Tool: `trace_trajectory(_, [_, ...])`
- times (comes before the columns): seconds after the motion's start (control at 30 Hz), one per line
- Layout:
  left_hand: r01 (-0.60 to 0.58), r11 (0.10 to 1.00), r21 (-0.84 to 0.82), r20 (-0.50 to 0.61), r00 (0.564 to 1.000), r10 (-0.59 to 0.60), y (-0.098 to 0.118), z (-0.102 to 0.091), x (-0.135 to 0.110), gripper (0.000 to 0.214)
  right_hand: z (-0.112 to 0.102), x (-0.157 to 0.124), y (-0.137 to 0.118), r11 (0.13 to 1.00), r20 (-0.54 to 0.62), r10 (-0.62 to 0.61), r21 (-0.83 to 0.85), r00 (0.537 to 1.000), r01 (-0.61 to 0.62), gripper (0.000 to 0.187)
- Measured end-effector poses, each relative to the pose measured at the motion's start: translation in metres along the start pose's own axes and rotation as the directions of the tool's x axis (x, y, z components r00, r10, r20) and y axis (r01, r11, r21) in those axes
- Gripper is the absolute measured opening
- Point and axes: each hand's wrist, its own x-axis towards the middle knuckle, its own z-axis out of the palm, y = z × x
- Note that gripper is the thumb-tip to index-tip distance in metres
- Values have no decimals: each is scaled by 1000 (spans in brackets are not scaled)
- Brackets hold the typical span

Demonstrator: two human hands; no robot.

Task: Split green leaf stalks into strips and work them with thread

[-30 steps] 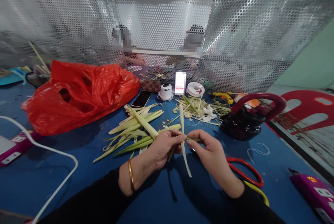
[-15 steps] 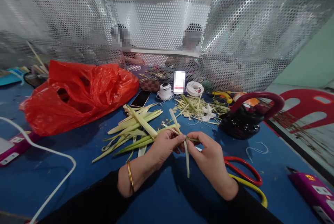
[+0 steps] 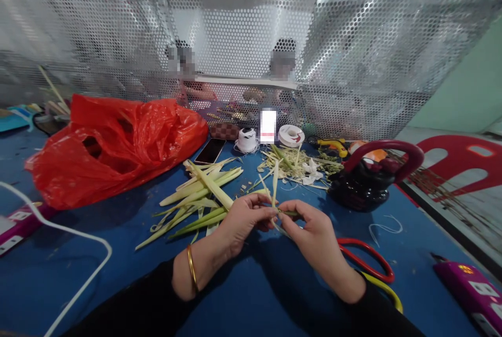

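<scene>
Between my two hands are pale green strips of leaf [image 3: 275, 182], one standing nearly upright above my fingertips. My left hand [image 3: 248, 219] pinches the strips with thumb and fingers. Opposite it, my right hand [image 3: 308, 224] is closed in a pinch on the same strips, and the fingertips of both hands almost meet. The exact crossing of the strips is hidden by the fingers. Just beyond my left hand lies a pile of long pale leaves [image 3: 202, 190]. Trimmed leaf scraps [image 3: 288, 161] are heaped farther back.
A red plastic bag [image 3: 117, 148] lies left, near a phone [image 3: 210, 150] and a white thread spool [image 3: 247, 141]. A white tape roll [image 3: 291, 135] sits behind the scraps. At right are a black pot-shaped object [image 3: 358, 190], red-and-yellow-handled scissors [image 3: 386, 264] and a purple power strip [image 3: 466, 284].
The leaf strip that hung down below my fingers now shows upright above them, and its lower end is mostly out of sight. Both hands stay pinched together in nearly the same place.
</scene>
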Motion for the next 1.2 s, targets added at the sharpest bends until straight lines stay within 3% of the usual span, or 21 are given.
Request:
trace_trajectory(0.13, [-64, 997, -44, -10, 998, 63, -1, 2, 0, 24, 1, 1, 0, 995, 12, 76, 63, 997, -77, 12])
trace_trajectory(0.27, [-121, 992, 30, -25, 992, 121, -2, 2, 1, 19, 2, 1, 1, 995, 17, 86, 57, 996, -87, 13])
trace_trajectory(0.53, [-90, 995, 37, -65, 994, 93, -4, 0, 4, 16, 4, 1, 1, 991, 6, 136, 9, 991, -137, 16])
trace_trajectory(0.77, [-56, 998, 3, -74, 996, 56, -1, 2, 0, 19, 1, 3, -2, 985, 43, 130, 112, 991, -134, 16])
trace_trajectory(0.93, [-94, 996, 9, -84, 992, 94, 1, 4, -1, 19, 1, 4, -4, 956, 75, 176, 224, 982, -188, 19])
trace_trajectory(1.2, [-83, 994, 65, -134, 987, 91, 0, 8, -5, 10, 4, -2, 2, 996, -2, 89, -24, 996, -89, 18])
